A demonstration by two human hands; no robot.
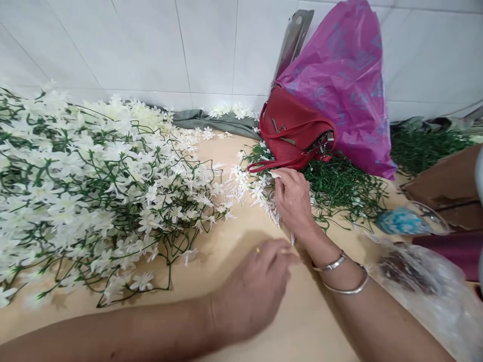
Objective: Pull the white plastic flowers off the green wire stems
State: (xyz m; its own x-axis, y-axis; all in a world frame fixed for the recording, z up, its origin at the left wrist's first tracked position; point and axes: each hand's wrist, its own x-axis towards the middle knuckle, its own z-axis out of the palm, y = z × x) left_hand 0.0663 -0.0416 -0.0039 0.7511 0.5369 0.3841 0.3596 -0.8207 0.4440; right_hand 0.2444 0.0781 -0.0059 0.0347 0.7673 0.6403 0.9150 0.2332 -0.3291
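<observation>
My right hand (pixel 294 201) is closed in a pinch at the edge of the small white flower heads and stems. A white artificial flower (pixel 275 174) shows at its fingertips. Nearer to me, my left hand (pixel 256 291) is over the bare tabletop, slightly blurred, its fingers bent together. What those fingers hold, if anything, is hidden. A loose pile of white flowers (pixel 260 188) with thin white stalks lies between the hands and the red bag. To the left spreads a large heap of white artificial flowers on green stems (pixel 113 186).
A red handbag (pixel 298 128) leans against a purple plastic bag (pixel 343 85) by the tiled wall. Green artificial stems (pixel 339 188) lie beneath them. On the right are a clear plastic bag (pixel 422 281) and a container with blue contents (pixel 403 221). Grey cloth (pixel 211 122) lies along the wall.
</observation>
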